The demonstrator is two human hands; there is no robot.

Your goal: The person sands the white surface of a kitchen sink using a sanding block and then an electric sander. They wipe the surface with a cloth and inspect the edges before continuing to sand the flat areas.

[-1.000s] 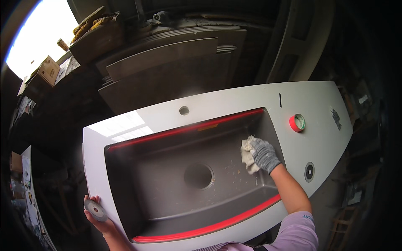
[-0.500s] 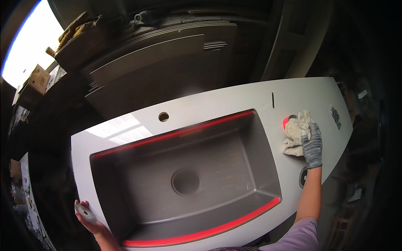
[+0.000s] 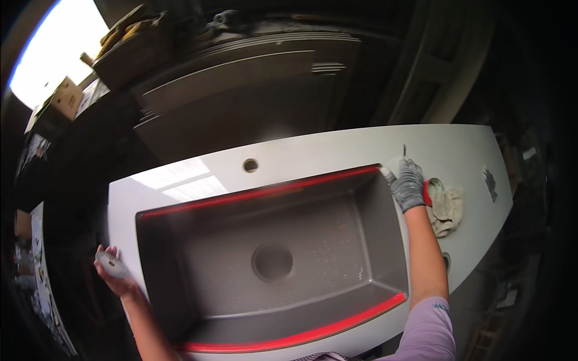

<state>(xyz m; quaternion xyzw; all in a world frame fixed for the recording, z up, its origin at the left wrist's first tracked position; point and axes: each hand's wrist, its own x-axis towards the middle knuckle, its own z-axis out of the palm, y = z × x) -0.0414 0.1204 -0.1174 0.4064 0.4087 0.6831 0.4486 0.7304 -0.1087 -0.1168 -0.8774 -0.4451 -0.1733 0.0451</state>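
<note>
My bare left hand [image 3: 111, 274] holds a grey disc with a centre hole [image 3: 111, 264], just off the left end of a white countertop [image 3: 313, 147]. Set into that top is a dark grey sink [image 3: 223, 283], with red strips along its far and near edges. My right hand [image 3: 407, 185], in a grey glove, reaches over the sink's far right corner, thumb apart from the fingers. Its fingertips cover the lower end of a thin dark stick [image 3: 404, 149]; whether they grip it, I cannot tell. Beside this wrist lie a cream cloth [image 3: 447, 213] and a red round thing [image 3: 428, 192].
A crumpled grey glove [image 3: 490, 183] lies near the countertop's right end. A round tap hole [image 3: 250, 165] is behind the sink. Large flat boards [image 3: 235, 78] lean beyond the far edge. Cardboard boxes [image 3: 66, 97] stand at the far left.
My right hand has let go of the cream cloth and moved left to the thin dark stick. My left hand, still holding the disc, has shifted slightly outward and up from the countertop's left edge.
</note>
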